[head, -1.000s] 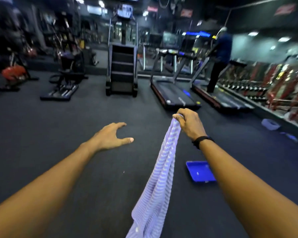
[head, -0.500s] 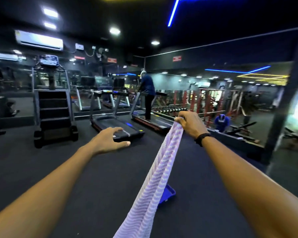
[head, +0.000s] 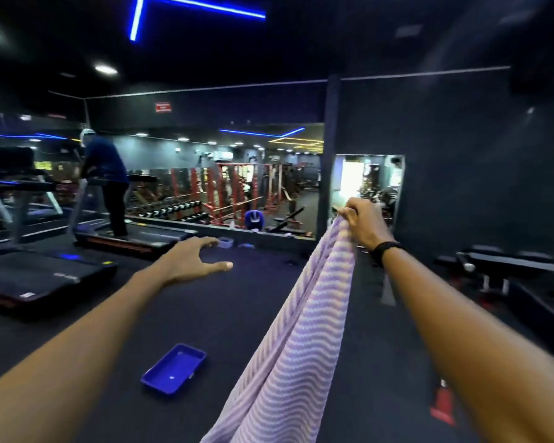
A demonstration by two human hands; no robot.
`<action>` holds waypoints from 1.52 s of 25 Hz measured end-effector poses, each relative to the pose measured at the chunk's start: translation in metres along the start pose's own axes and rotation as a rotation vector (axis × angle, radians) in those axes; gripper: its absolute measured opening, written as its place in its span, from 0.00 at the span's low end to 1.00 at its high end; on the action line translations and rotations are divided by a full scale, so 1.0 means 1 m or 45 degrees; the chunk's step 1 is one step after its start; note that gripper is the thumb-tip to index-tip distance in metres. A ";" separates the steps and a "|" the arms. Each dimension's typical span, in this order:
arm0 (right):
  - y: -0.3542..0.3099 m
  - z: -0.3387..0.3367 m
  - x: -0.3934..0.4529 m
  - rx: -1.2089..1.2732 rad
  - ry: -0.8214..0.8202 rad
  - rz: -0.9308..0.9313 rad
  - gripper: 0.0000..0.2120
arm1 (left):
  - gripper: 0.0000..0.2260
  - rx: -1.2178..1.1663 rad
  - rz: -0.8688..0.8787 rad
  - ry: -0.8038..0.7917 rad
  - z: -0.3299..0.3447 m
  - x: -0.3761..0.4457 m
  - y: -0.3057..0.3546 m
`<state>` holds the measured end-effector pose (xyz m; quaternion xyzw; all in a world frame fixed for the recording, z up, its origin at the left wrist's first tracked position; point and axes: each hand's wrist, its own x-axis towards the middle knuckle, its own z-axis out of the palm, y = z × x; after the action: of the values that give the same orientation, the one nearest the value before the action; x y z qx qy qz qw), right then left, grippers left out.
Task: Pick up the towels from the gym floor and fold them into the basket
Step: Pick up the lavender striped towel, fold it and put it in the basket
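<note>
The right hand grips one lilac striped terry towel unfolded, left hand spread empty; folding remains.

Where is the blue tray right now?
In the head view, the shallow blue plastic tray lies on the dark gym floor, lower centre-left, left of the hanging purple striped towel.

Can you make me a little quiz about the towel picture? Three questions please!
1. True or false: the right hand grips the striped towel.
2. What colour is the tray on the floor?
3. Pick one: the left hand is (a) holding the tray, (b) open and holding nothing, (c) gripping the towel.

Key:
1. True; the towel hangs down from it.
2. Blue.
3. b
</note>
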<state>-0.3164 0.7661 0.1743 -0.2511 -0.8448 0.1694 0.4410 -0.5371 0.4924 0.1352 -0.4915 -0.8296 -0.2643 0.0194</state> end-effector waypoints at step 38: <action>0.561 -0.599 -0.082 -0.848 0.261 0.595 0.12 | 0.29 -0.433 0.972 -0.539 0.509 0.268 0.753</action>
<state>0.3746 1.2156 0.1669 -0.5805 -0.7255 -0.0432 0.3671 0.0623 1.2251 0.0918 -0.8008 -0.5201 -0.2644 -0.1353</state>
